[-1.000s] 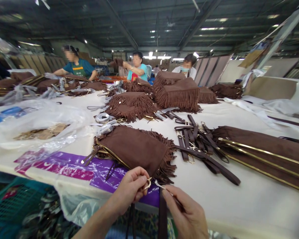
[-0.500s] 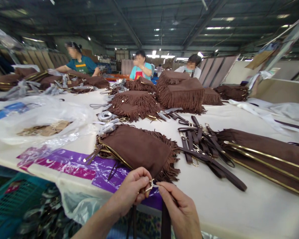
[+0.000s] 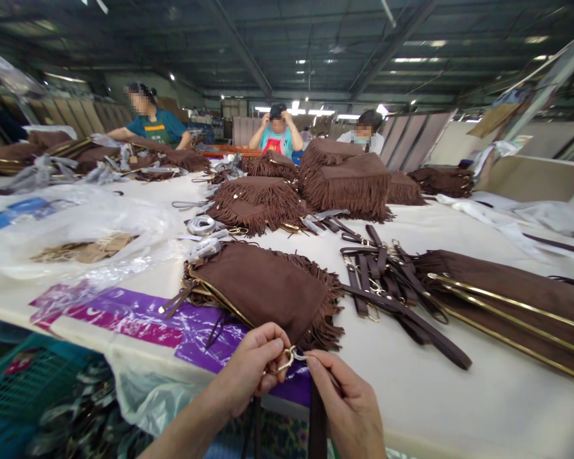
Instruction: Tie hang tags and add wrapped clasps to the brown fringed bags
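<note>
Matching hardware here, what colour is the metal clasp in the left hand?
The metal clasp is gold-coloured, seen best in the head view.

Teal basket below table; person in green apron beyond.

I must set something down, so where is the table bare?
Table: bare near right, between the right hand, straps and right bag; a smaller patch between right bag and fringed stack. Crowded: the middle around the front bag, and the left under plastic.
</note>
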Action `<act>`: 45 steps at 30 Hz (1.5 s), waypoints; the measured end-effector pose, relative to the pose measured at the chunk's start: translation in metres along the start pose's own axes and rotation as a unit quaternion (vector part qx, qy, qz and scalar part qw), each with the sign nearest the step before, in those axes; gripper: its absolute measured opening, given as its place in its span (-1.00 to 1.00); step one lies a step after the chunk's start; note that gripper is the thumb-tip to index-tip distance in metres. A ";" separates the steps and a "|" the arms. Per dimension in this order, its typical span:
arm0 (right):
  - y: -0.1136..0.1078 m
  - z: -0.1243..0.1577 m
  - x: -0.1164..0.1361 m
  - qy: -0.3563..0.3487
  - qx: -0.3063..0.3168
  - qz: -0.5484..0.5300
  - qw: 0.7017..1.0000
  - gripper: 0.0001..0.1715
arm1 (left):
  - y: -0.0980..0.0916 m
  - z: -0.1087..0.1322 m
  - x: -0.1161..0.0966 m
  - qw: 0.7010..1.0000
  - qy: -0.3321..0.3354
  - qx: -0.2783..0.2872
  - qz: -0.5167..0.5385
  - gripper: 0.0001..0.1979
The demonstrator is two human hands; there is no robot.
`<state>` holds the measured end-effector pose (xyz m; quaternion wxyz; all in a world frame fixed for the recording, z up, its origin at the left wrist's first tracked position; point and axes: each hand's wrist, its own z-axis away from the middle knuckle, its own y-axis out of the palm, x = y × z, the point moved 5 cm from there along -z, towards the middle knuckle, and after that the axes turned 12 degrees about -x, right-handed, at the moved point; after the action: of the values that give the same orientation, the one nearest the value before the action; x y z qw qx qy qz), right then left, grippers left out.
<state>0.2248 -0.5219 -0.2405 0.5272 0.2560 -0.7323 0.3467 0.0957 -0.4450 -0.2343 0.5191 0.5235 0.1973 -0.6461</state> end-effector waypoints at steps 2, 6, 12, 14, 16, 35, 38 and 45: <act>0.001 0.000 0.001 -0.007 -0.011 0.005 1.000 -0.65 | 0.000 0.000 0.000 1.000 0.001 -0.002 -0.003 -0.70; 0.004 0.000 -0.001 -0.019 -0.035 0.022 0.999 -0.67 | 0.001 0.001 -0.001 1.000 0.005 0.000 -0.009 -0.71; 0.009 0.005 0.002 -0.021 -0.035 0.031 0.999 -0.68 | 0.003 0.005 -0.004 1.000 0.016 0.005 -0.021 -0.69; 0.010 0.006 0.005 -0.009 -0.027 0.031 0.999 -0.68 | 0.004 0.006 -0.006 0.999 0.025 0.008 -0.029 -0.68; 0.011 0.007 0.009 -0.008 -0.019 0.030 0.999 -0.68 | 0.005 0.006 -0.005 0.999 0.035 0.010 -0.039 -0.68; 0.010 -0.030 0.043 -0.113 0.143 0.017 0.983 -0.80 | 0.024 0.018 -0.078 0.868 0.309 -0.038 -0.387 -0.81; 0.012 -0.036 0.038 -0.062 0.136 -0.027 0.988 -0.73 | 0.027 0.009 -0.074 0.905 0.297 -0.026 -0.304 -0.83; 0.010 -0.039 0.010 0.071 0.086 -0.121 0.986 -0.61 | 0.022 -0.001 -0.047 0.896 0.286 -0.055 -0.335 -0.96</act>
<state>0.2376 -0.4849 -0.2256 0.5917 0.3622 -0.6243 0.3591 0.1109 -0.4310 -0.1871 0.2210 0.5591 0.5365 -0.5922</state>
